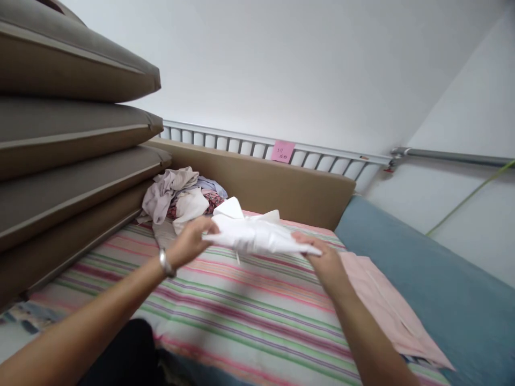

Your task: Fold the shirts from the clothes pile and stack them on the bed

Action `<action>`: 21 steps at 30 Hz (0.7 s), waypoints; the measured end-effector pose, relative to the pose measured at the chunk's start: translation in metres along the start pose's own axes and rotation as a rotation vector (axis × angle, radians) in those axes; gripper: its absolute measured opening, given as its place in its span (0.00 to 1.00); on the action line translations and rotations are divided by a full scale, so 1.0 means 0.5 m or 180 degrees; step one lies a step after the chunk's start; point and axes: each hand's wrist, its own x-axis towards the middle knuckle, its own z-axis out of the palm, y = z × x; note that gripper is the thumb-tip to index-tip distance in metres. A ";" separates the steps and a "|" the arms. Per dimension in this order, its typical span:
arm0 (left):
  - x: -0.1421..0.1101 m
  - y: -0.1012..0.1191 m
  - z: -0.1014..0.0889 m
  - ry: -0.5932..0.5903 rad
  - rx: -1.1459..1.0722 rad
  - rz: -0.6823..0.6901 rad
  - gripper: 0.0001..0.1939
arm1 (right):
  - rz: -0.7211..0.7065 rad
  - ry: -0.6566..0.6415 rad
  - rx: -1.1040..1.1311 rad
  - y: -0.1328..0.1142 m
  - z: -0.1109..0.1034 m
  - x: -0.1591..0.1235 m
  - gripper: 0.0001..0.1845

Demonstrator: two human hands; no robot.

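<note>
Bare forearms [100, 316], hands [193, 241] [328, 264] pinching white cloth [257, 238] at both ends — striped sheet [241, 303] below, heaped clothes [173, 193] beyond

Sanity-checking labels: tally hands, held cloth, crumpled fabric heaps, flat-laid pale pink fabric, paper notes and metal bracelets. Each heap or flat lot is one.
Bare left hand and right hand: 2
Bunched white cloth: 1
Crumpled multicoloured fabric heap: 1
Flat-laid pale pink fabric: 1
Square pink paper note: 1
Silver metal bracelet: 1
Total: 7
</note>
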 end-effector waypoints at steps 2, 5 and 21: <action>-0.110 -0.037 0.051 -0.0195 0.0315 0.0055 0.06 | 0.0080 -0.0163 -0.0133 0.082 0.034 -0.094 0.08; -0.265 -0.107 0.141 -0.0767 0.0782 -0.0214 0.12 | 0.0405 -0.0474 -0.0389 0.217 0.092 -0.236 0.15; -0.465 -0.113 0.163 -0.0980 0.0157 -0.1400 0.12 | 0.1187 -0.0887 -0.0492 0.279 0.063 -0.416 0.16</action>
